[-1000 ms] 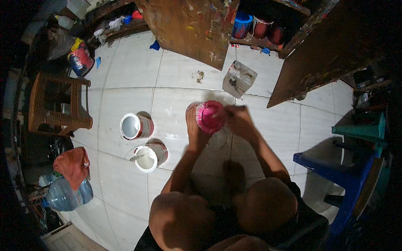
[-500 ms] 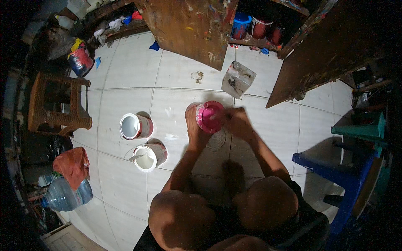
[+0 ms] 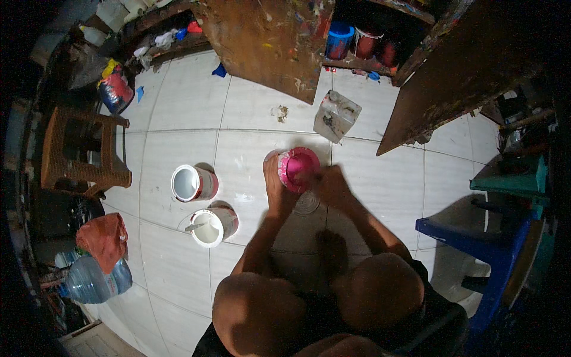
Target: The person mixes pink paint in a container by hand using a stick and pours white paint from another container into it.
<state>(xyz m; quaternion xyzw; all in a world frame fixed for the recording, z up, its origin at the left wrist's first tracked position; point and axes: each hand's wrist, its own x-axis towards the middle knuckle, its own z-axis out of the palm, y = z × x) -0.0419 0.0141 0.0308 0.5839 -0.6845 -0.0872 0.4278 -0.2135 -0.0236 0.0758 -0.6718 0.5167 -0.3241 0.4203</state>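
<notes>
A paint can (image 3: 298,153) with bright pink paint inside and drips around its rim stands on the tiled floor between my feet and the cabinet. My left hand (image 3: 277,181) is wrapped around the can's left side. Over the right rim, my right hand (image 3: 331,187) is closed, its fingertips reaching toward the paint. Whatever it grips is blurred and too small to name. Beneath the hands a round, clear lid-like disc (image 3: 307,203) lies on the floor.
To the left stand two open cans, one pale grey inside (image 3: 186,183), one with white paint (image 3: 207,229) and a stirrer. A smudged clear container (image 3: 337,117) sits beyond. Around are a brown stool (image 3: 83,152), a blue stool (image 3: 476,250), a water jug (image 3: 98,278) and open cabinet doors (image 3: 267,47).
My right hand has shifted slightly left and down along the pink can's rim. My left hand keeps its hold. The whole view has moved a little.
</notes>
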